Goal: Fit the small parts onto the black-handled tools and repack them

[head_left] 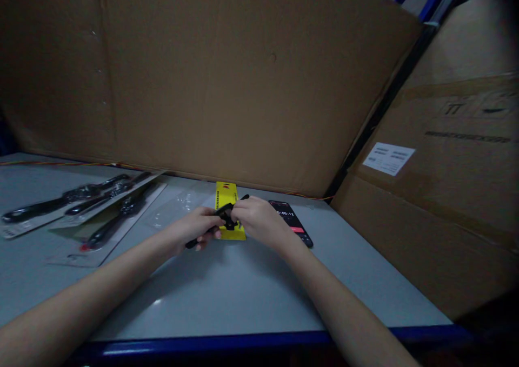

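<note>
Both hands meet over the middle of the table around a slim black tool (229, 224) with a bulky middle part; its exact kind I cannot make out. My left hand (198, 227) is closed round its lower-left end, which pokes out below the fingers. My right hand (253, 213) pinches at the middle of the tool, its fingertips partly hidden. Underneath lies a yellow printed card (225, 193). A clear plastic shell (172, 207) rests left of the card, hard to see against the table.
Several black tools in blister packs (117, 224) lie on the left. A phone (292, 221) showing a running timer sits beside my right hand. A cardboard sheet (219, 86) stands behind the table (243, 302), with a large carton (438, 215) at right. A blue edge borders the front.
</note>
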Demonstrator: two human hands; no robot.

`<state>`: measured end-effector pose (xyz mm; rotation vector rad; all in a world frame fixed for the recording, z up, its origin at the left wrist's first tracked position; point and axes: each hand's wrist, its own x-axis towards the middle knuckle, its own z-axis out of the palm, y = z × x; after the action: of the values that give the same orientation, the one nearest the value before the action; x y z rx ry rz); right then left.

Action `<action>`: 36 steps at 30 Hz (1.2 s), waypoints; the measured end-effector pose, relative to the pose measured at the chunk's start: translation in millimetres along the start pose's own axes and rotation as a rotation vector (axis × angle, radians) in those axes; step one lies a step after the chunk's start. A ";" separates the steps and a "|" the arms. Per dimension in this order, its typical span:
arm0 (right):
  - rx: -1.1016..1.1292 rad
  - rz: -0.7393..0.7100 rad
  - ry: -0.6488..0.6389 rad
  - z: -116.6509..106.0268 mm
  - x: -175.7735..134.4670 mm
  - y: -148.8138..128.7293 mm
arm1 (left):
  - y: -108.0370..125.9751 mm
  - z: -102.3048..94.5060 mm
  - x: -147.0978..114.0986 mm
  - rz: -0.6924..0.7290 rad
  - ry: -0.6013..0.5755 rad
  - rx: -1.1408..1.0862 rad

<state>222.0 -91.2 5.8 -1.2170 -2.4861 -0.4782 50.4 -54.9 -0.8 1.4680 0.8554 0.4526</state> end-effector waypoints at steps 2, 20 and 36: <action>0.003 0.016 0.012 4.7 0.1 -3.8 | -0.6 0.0 0.9 -0.022 0.026 -0.023; 1.156 0.673 0.028 27.3 6.8 6.3 | 3.8 -1.0 0.1 0.126 0.060 -0.066; 1.202 0.744 -0.129 -0.1 -5.2 42.6 | 7.7 -2.3 0.9 0.164 0.010 0.115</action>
<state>259.2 -70.2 10.1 -1.3894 -1.5892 1.1212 51.0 -52.0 6.7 1.6512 0.7824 0.5400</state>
